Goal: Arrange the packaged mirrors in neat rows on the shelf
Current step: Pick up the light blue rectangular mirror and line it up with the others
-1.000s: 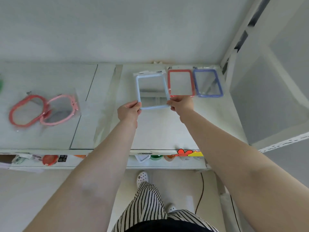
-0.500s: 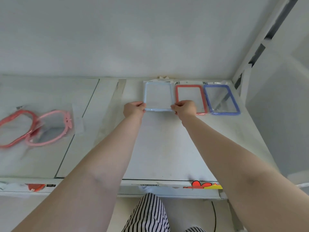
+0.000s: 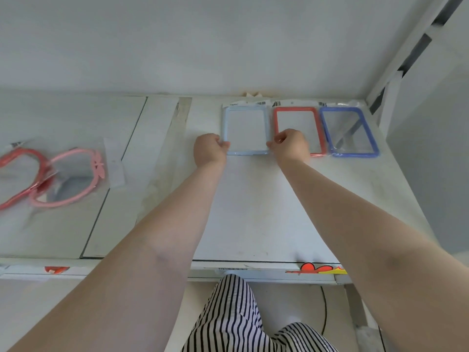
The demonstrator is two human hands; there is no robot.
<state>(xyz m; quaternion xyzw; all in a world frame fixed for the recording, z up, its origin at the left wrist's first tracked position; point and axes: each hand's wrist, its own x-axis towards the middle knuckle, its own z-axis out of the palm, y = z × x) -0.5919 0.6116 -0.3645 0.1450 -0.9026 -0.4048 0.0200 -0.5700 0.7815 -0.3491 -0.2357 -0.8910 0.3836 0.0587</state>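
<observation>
Both hands, left hand and right hand, pinched the light-blue mirror beside red mirror and blue mirror; barcode labels unreadable.

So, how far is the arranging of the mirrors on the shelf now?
Done: the red mirror and dark blue mirror lie side by side at the back. In hand: both hands, left and right, grip the light blue mirror beside the red one. Left: the two oval pink mirrors overlap, unsorted.
</observation>
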